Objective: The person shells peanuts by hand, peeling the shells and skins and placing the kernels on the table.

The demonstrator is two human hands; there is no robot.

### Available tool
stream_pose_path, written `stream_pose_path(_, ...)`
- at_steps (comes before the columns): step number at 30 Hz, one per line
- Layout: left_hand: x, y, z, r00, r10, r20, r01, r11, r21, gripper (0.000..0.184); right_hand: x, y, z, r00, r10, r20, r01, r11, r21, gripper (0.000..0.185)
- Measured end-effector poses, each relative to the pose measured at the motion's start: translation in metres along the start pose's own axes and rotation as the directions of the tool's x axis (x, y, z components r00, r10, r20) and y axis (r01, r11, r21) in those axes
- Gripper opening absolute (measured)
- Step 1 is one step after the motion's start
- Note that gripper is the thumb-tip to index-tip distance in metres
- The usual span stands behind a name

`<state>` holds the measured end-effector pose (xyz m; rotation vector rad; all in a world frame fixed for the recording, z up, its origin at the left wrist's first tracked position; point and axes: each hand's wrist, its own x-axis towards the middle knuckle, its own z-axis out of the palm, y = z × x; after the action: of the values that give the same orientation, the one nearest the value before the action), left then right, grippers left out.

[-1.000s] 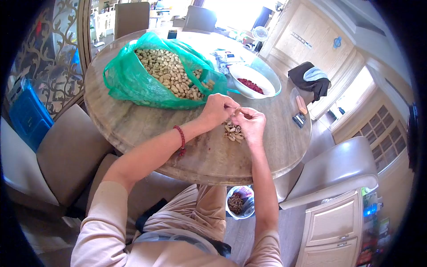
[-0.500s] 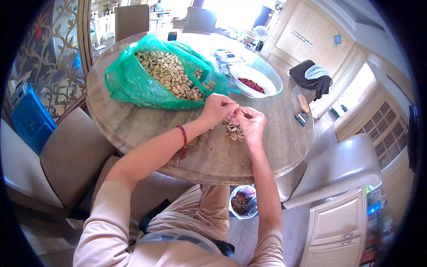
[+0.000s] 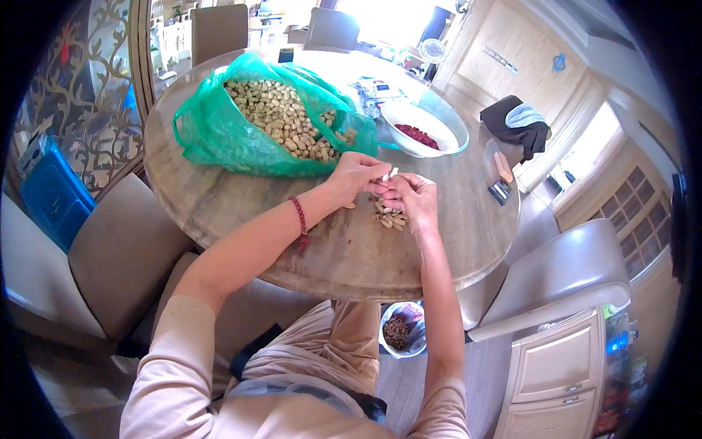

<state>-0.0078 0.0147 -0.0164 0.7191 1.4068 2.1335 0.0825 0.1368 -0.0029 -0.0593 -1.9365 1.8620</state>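
Observation:
My left hand (image 3: 356,178), with a red bead bracelet at its wrist, pinches an opened peanut shell (image 3: 393,174) whose pale inside shows. Meeting it from the other side, my right hand (image 3: 417,201) also grips the peanut shell, thumb and forefinger closed at its edge. A small red spot, perhaps a kernel, shows between the fingertips. Just below both hands lies a pile of empty peanut shells (image 3: 390,218). Unshelled peanuts (image 3: 281,117) fill the green plastic bag (image 3: 219,146) beyond my left hand. Red peanut kernels (image 3: 417,137) lie in a white bowl (image 3: 395,117) farther back.
All this rests on a round marble-look table (image 3: 351,271). A lined bin (image 3: 404,331) with brown scraps stands on the floor under its near edge. Chairs (image 3: 563,271) surround the table, and a small dark object (image 3: 500,192) lies near the right edge.
The peanut shell between my fingertips has come open, showing its white inside. My right hand's fingers have turned slightly, palm side more toward the left hand. The view has shifted a little.

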Motion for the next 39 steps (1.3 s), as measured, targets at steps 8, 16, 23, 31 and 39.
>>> stream_pose_path(8,-0.003,0.002,0.004,0.991,0.132,-0.032,-0.128,0.986,0.105,0.023,0.003,0.008,-0.001,0.998,0.000,0.063,0.003,0.999,-0.046,0.018)
stream_pose_path(16,0.001,0.000,0.010,0.861,0.504,0.071,-0.467,0.728,0.502,0.015,0.002,0.001,-0.004,1.000,0.001,0.000,-0.001,0.999,0.049,0.016)
stream_pose_path(23,-0.001,-0.005,0.008,0.829,0.519,0.208,-0.496,0.509,0.704,0.017,-0.030,-0.016,-0.043,0.982,-0.140,-0.131,0.057,0.866,-0.498,0.013)
stream_pose_path(31,0.012,0.000,-0.006,0.660,0.633,0.405,-0.649,0.210,0.731,0.020,-0.102,-0.013,-0.029,0.953,-0.289,0.094,0.248,0.560,-0.791,0.011)
stream_pose_path(39,-0.019,0.058,-0.023,0.902,-0.029,0.432,-0.408,0.274,0.871,0.021,-0.106,-0.001,-0.025,0.885,-0.461,0.073,0.276,0.391,-0.878,0.012)
